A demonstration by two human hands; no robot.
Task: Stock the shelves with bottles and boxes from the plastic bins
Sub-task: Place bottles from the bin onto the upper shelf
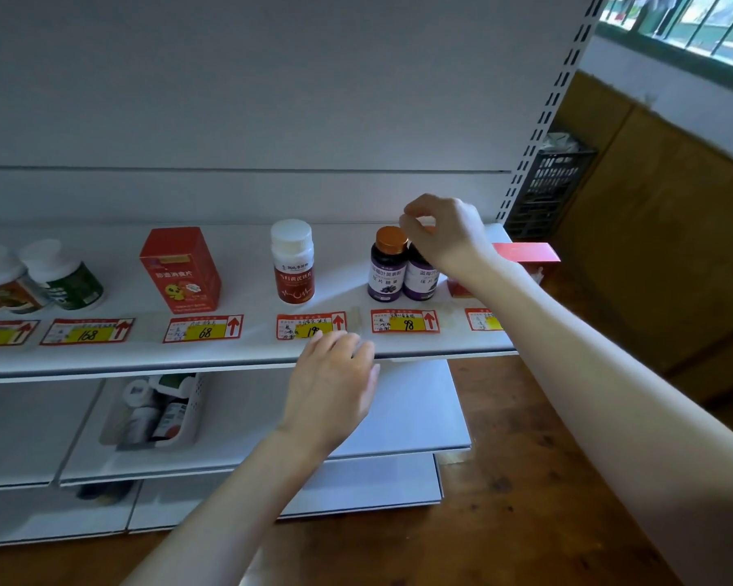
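Note:
Two dark purple bottles stand side by side on the white shelf (pixel 246 353). The left purple bottle (pixel 387 264) shows its copper cap. My right hand (pixel 443 234) grips the top of the right purple bottle (pixel 420 277), hiding its cap. My left hand (pixel 335 387) hovers with relaxed fingers at the shelf's front edge, holding nothing. A white bottle with a red label (pixel 295 262) and a red box (pixel 180 268) stand further left. A white plastic bin (pixel 161 410) with several bottles sits on the lower shelf.
Green-labelled and orange-labelled bottles (pixel 66 277) stand at the shelf's left end. A red box (pixel 525 258) lies at its right end. Price tags line the shelf front. A black crate (pixel 546 192) stands behind the shelf upright, over a wooden floor.

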